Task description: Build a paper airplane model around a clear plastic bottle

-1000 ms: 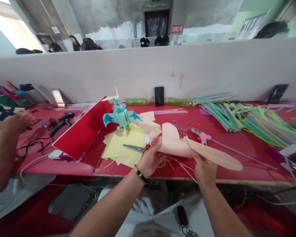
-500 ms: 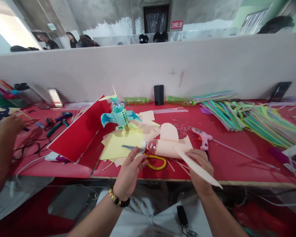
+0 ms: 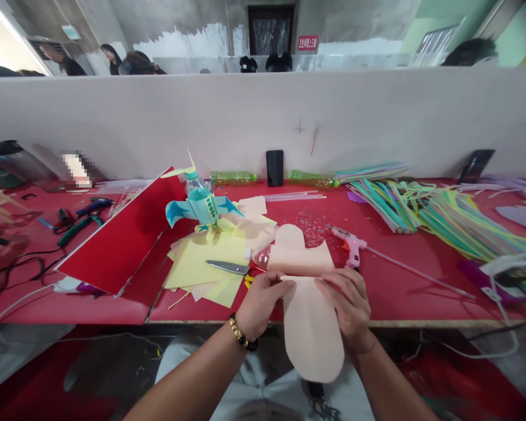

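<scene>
A pale peach piece of card (image 3: pixel 314 333) with a rounded end hangs over the table's front edge. Thumb and fingers of my left hand (image 3: pixel 263 301) pinch its upper left corner, and my right hand (image 3: pixel 348 304) grips its upper right side. Just beyond lies a clear plastic bottle (image 3: pixel 261 257) on its side, its body wrapped in peach card (image 3: pixel 302 259). A similar rounded flap (image 3: pixel 289 236) sticks out from the wrap's far side. Whether the held card touches the wrap I cannot tell. Scissors (image 3: pixel 228 267) with yellow handles, mostly hidden, lie by my left hand.
A blue-and-yellow bottle airplane (image 3: pixel 205 207) stands on yellow sheets (image 3: pixel 201 266). Left is a red board (image 3: pixel 123 234); right are a pink glue gun (image 3: pixel 352 245) with a glue stick and bundled colored strips (image 3: pixel 390 204). Green bottles (image 3: pixel 313 178) and a phone (image 3: pixel 274 168) stand behind.
My left hand has moved right from beside the scissors and taken hold of the card. My right hand has turned the card from edge-on to flat facing me.
</scene>
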Demonstrator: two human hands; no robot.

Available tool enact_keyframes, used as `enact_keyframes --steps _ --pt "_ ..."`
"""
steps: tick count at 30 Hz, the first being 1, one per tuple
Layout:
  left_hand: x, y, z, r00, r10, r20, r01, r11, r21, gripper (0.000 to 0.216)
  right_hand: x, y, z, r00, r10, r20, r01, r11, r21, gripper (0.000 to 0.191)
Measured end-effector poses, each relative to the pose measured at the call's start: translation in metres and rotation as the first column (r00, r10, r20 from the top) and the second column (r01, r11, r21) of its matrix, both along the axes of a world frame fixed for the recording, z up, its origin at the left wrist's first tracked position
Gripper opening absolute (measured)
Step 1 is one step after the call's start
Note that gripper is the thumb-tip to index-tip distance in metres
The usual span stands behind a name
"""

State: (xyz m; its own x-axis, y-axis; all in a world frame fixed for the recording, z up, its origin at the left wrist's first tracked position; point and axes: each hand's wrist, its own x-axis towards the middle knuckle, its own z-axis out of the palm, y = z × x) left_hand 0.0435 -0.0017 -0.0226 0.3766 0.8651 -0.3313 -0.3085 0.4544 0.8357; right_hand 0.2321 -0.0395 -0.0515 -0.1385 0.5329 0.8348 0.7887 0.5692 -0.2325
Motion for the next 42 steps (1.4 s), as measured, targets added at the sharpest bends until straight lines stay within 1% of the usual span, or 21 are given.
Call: enact_keyframes --steps 3,5,6,7,8,10,11,12,13,14,19,22,25,28,30,31,33,35,37,39,42 --pt "-0.004 0.002 0.002 0.999 0.023 0.033 -0.024 0.999 0.023 0.022 0.016 0.008 0.002 0.995 -0.103 -0.007 0.103 0.995 -0.007 0.036" --pt "-0.008 0.0 0.005 0.999 0.041 0.028 -0.043 0.998 0.043 0.022 0.036 0.017 0.002 0.963 -0.266 -0.044 0.264 0.963 -0.052 0.029" --pt "-0.01 -0.001 0.006 0.998 0.057 0.019 -0.058 0.997 0.05 0.022 0.048 0.024 0.001 0.93 -0.365 -0.039 0.357 0.924 -0.136 0.026" --pt "-0.012 -0.003 0.007 0.997 0.074 0.01 -0.074 0.996 0.05 0.021 0.06 0.031 0.0 0.885 -0.465 -0.023 0.448 0.863 -0.232 0.029" --pt "-0.013 -0.005 0.008 0.996 0.093 0.005 -0.093 0.995 0.048 0.022 0.071 0.038 -0.001 0.844 -0.535 0.041 0.51 0.775 -0.373 0.035" --pt "-0.014 -0.008 0.01 0.992 0.126 0.003 -0.126 0.991 0.038 0.024 0.088 0.054 -0.003 0.777 -0.598 0.198 0.57 0.533 -0.626 0.048" --pt "-0.015 -0.01 0.011 0.991 0.136 0.004 -0.136 0.99 0.036 0.025 0.093 0.062 -0.004 0.754 -0.605 0.257 0.575 0.417 -0.704 0.053" --pt "-0.015 -0.011 0.012 0.99 0.14 0.006 -0.14 0.989 0.035 0.026 0.097 0.069 -0.004 0.734 -0.614 0.289 0.572 0.331 -0.751 0.056" --pt "-0.015 -0.012 0.013 0.99 0.14 0.007 -0.14 0.989 0.037 0.027 0.099 0.075 -0.005 0.723 -0.622 0.301 0.562 0.277 -0.779 0.057" --pt "-0.016 -0.013 0.014 0.991 0.137 0.008 -0.137 0.99 0.04 0.027 0.1 0.079 -0.005 0.717 -0.631 0.298 0.553 0.254 -0.794 0.056" --pt "-0.022 -0.016 0.014 0.988 0.157 -0.014 -0.157 0.987 0.031 0.028 0.105 0.087 -0.008 0.705 -0.689 0.17 0.471 0.275 -0.838 0.032" --pt "-0.027 -0.017 0.011 0.983 0.182 -0.018 -0.181 0.983 0.027 0.027 0.106 0.078 -0.008 0.687 -0.726 0.007 0.351 0.324 -0.878 0.02" --pt "-0.031 -0.02 0.009 0.981 0.193 -0.011 -0.193 0.981 0.022 0.027 0.096 0.06 -0.005 0.659 -0.728 -0.188 0.237 0.438 -0.868 0.015" --pt "-0.033 -0.023 0.008 0.978 0.208 -0.005 -0.208 0.978 0.019 0.025 0.076 0.034 0.001 0.645 -0.685 -0.338 0.189 0.572 -0.798 0.007" --pt "-0.034 -0.025 0.008 0.975 0.221 0.0 -0.221 0.975 0.02 0.024 0.06 0.014 0.007 0.656 -0.635 -0.408 0.166 0.649 -0.743 0.012" --pt "-0.035 -0.026 0.007 0.974 0.226 0.0 -0.226 0.974 0.021 0.023 0.052 0.004 0.01 0.66 -0.588 -0.467 0.148 0.711 -0.687 0.016" --pt "-0.036 -0.028 0.007 0.971 0.238 -0.001 -0.238 0.971 0.024 0.022 0.037 -0.015 0.017 0.691 -0.485 -0.536 0.077 0.787 -0.612 0.02" --pt "-0.037 -0.03 0.007 0.969 0.248 -0.003 -0.248 0.969 0.025 0.021 0.023 -0.03 0.023 0.724 -0.435 -0.536 0.057 0.811 -0.582 0.019" --pt "-0.039 -0.033 0.009 0.966 0.258 -0.01 -0.258 0.966 0.025 0.021 0.011 -0.042 0.028 0.72 -0.406 -0.562 0.016 0.82 -0.572 0.019" --pt "-0.041 -0.035 0.012 0.965 0.261 -0.02 -0.261 0.965 0.023 0.021 0.002 -0.049 0.031 0.677 -0.353 -0.646 -0.116 0.815 -0.568 0.023" --pt "-0.044 -0.037 0.016 0.966 0.258 -0.02 -0.258 0.966 0.017 0.023 -0.005 -0.057 0.029 0.59 -0.292 -0.752 -0.315 0.775 -0.548 0.031"
